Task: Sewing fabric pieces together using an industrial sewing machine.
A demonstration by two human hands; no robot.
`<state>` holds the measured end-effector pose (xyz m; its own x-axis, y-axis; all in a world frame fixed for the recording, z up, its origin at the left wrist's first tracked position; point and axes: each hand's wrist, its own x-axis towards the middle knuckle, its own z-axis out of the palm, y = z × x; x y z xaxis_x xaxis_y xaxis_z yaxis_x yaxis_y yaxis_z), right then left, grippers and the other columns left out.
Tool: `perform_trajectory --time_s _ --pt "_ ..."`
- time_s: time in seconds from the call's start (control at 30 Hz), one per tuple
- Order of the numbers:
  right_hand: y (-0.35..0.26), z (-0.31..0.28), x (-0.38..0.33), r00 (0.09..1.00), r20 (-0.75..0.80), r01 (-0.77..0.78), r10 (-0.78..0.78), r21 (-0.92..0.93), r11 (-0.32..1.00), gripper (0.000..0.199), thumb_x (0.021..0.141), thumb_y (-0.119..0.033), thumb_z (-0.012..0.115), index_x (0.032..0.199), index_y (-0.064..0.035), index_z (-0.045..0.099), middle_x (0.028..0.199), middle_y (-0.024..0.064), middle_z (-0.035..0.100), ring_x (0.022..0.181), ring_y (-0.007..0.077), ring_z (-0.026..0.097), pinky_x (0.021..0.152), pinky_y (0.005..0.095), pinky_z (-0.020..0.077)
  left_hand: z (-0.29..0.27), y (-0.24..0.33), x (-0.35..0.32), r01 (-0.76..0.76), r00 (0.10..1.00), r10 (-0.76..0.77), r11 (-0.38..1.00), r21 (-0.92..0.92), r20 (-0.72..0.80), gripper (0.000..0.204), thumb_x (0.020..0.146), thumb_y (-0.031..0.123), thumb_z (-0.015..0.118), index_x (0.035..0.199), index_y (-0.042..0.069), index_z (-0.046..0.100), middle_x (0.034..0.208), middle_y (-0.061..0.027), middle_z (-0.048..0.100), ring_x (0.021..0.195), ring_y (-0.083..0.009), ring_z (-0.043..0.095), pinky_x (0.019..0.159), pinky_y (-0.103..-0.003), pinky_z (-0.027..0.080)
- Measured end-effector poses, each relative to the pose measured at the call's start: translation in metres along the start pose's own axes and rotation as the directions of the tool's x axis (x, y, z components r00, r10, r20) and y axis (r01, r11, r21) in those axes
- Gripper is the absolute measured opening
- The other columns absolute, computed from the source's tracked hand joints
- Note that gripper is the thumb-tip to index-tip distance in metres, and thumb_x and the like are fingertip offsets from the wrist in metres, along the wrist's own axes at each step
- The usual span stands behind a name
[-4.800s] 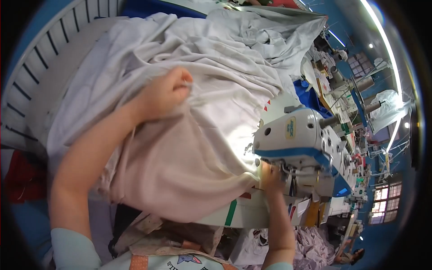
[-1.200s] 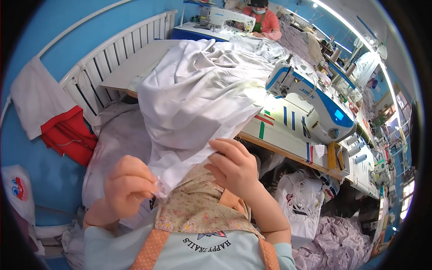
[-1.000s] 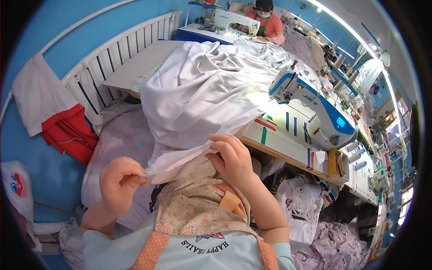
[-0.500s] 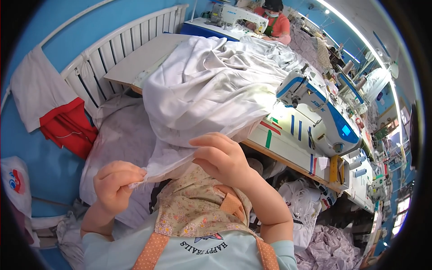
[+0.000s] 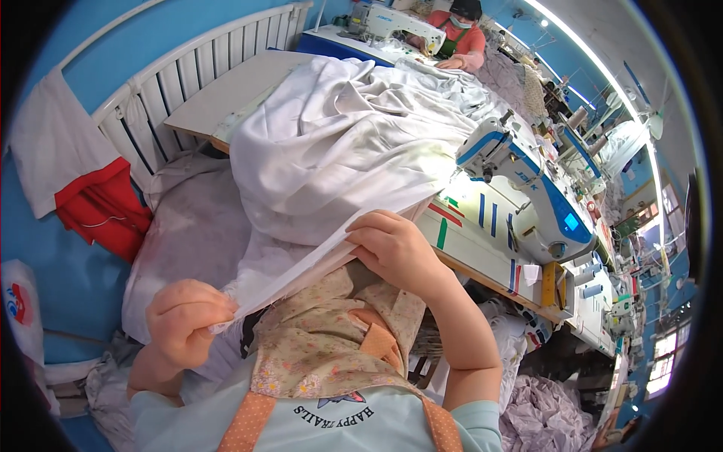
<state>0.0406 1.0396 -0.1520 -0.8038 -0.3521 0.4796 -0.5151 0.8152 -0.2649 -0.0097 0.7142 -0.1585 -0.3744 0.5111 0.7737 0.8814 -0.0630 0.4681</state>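
Note:
A large heap of white fabric (image 5: 324,151) covers the sewing table in front of me and hangs over its near edge. My left hand (image 5: 190,318) pinches a frayed corner of it at the lower left. Along the same edge, my right hand (image 5: 395,248) grips the cloth between thumb and fingers, farther right. Between both hands the edge is stretched in a slanting, folded strip above my floral apron (image 5: 309,350). To the right of the heap stands a white and blue sewing machine (image 5: 527,184); fabric lies close to its needle area.
Coloured tape strips mark the tabletop (image 5: 467,226). A yellow box (image 5: 556,290) and thread spools (image 5: 591,282) sit at its right end. Beyond the heap, a co-worker (image 5: 463,45) sits at another machine (image 5: 403,29). White railing (image 5: 196,71) runs along the left; crumpled cloth (image 5: 546,418) lies lower right.
My right hand has moved right and slightly down along the cloth edge, its fingers now closed on it. My left hand has shifted slightly down and left, so the edge is drawn longer and tauter.

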Motion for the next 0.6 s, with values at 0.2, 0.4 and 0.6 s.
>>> perform_trajectory --time_s 0.2,0.4,0.6 --pt "0.012 0.005 -0.027 0.999 -0.047 -0.017 0.015 -0.033 0.999 0.016 0.073 -0.008 0.075 0.087 -0.0038 0.068 0.091 0.0073 0.065 0.087 0.0262 0.063 0.078 0.0367 0.055 -0.004 0.001 0.009 -0.014 0.999 0.012 0.999 0.03 0.04 0.005 0.081 0.005 0.064 0.085 0.003 0.067 0.079 -0.0095 0.069 0.068 -0.0249 0.068 0.06 -0.033 0.054" --pt "-0.002 0.019 -0.073 0.973 -0.22 -0.075 0.065 -0.036 0.997 0.023 0.067 -0.003 0.076 0.088 -0.0044 0.066 0.086 0.0079 0.064 0.082 0.0265 0.064 0.072 0.0371 0.055 0.003 0.0 0.041 -0.098 0.99 0.095 0.995 0.023 0.108 0.01 0.075 0.002 0.067 0.085 0.003 0.068 0.077 -0.0088 0.067 0.064 -0.0246 0.064 0.058 -0.034 0.052" --pt "-0.022 0.04 -0.117 0.856 -0.373 -0.344 0.357 0.105 0.933 0.025 0.072 0.005 0.072 0.093 -0.0028 0.064 0.079 0.011 0.061 0.075 0.0307 0.063 0.064 0.0368 0.0517 0.039 -0.004 0.097 -0.188 0.962 0.197 0.98 -0.067 0.191 0.013 0.07 0.001 0.071 0.082 0.003 0.068 0.074 -0.0086 0.064 0.063 -0.0248 0.063 0.055 -0.035 0.049"
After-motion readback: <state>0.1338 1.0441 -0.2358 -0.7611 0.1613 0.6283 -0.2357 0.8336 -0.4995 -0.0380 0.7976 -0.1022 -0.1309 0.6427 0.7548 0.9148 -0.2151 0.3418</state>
